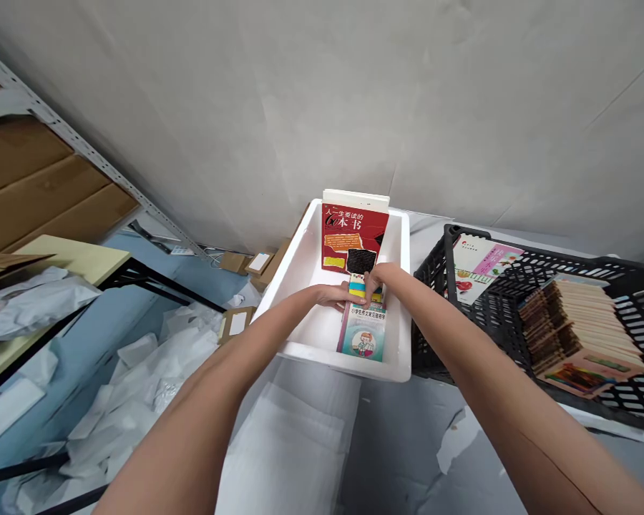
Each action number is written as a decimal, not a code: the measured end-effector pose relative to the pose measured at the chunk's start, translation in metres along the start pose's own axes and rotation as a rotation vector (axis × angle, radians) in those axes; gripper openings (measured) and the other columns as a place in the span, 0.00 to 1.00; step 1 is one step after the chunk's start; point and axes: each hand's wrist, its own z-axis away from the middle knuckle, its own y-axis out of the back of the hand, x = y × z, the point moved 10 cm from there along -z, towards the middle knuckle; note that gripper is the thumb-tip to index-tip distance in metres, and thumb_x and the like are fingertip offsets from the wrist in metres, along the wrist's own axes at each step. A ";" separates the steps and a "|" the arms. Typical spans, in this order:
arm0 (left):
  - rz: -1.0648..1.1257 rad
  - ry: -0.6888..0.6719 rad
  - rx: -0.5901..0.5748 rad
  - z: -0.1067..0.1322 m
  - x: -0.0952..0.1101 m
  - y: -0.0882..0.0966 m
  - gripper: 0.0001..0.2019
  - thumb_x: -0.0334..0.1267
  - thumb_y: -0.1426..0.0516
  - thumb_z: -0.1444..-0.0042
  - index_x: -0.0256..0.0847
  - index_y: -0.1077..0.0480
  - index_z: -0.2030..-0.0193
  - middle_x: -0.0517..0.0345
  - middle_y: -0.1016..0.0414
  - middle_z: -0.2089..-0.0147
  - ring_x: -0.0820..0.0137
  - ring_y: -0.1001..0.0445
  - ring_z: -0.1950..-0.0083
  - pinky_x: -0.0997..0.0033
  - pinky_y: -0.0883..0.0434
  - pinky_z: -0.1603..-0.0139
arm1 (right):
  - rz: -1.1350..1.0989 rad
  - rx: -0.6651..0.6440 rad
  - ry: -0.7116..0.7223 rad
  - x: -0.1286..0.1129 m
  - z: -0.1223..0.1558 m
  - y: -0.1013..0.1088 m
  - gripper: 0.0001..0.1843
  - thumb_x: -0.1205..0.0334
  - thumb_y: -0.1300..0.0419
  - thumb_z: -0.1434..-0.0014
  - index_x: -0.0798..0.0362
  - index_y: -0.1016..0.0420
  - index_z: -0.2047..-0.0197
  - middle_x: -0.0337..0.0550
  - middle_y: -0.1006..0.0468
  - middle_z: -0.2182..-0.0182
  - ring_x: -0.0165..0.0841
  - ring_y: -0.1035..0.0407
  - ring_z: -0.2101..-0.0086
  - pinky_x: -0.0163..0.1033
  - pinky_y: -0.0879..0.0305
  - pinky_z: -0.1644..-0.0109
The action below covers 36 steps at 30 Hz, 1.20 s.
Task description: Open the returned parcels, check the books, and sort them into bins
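Inside a white foam box [408, 286] both of my hands are on a small book with yellow and blue bands [357, 289]. My left hand [337, 295] grips its left side, fingers partly hidden behind it. From the right, my right hand [376, 280] grips the same book, thumb bent over its front. Just below lies a teal book [366, 336] with a cartoon child on its cover. A red book [348, 227] leans upright against the box's far wall, white page edges showing at the top.
To the right stands a black plastic crate [507, 315] with a row of books [584, 336] and a white-and-pink book [480, 268]. At left are a yellow-topped table [112, 259], small cartons [236, 323], plastic wrapping [155, 386] and shelved cardboard boxes [37, 172]. A grey wall [322, 93] rises behind.
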 end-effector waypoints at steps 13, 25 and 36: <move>-0.252 -0.259 0.283 0.045 0.029 -0.012 0.55 0.43 0.29 0.77 0.41 0.54 0.41 0.45 0.40 0.44 0.53 0.35 0.44 0.56 0.32 0.49 | 0.046 0.041 0.047 -0.035 0.055 -0.026 0.66 0.49 0.26 0.75 0.60 0.51 0.35 0.56 0.28 0.50 0.48 0.30 0.53 0.44 0.33 0.55; -0.694 -0.316 0.478 0.093 0.059 -0.013 0.45 0.42 0.34 0.63 0.41 0.54 0.40 0.44 0.43 0.40 0.53 0.35 0.42 0.60 0.34 0.45 | 0.136 0.423 0.076 -0.060 0.110 0.003 0.45 0.47 0.30 0.59 0.58 0.43 0.43 0.58 0.27 0.51 0.48 0.30 0.51 0.44 0.35 0.52; -1.064 -0.163 0.293 0.105 0.038 -0.028 0.38 0.43 0.35 0.61 0.42 0.47 0.44 0.45 0.41 0.43 0.51 0.29 0.48 0.63 0.31 0.56 | -0.090 0.269 0.007 -0.085 0.096 -0.053 0.49 0.53 0.34 0.55 0.55 0.54 0.36 0.60 0.37 0.44 0.48 0.32 0.50 0.44 0.33 0.55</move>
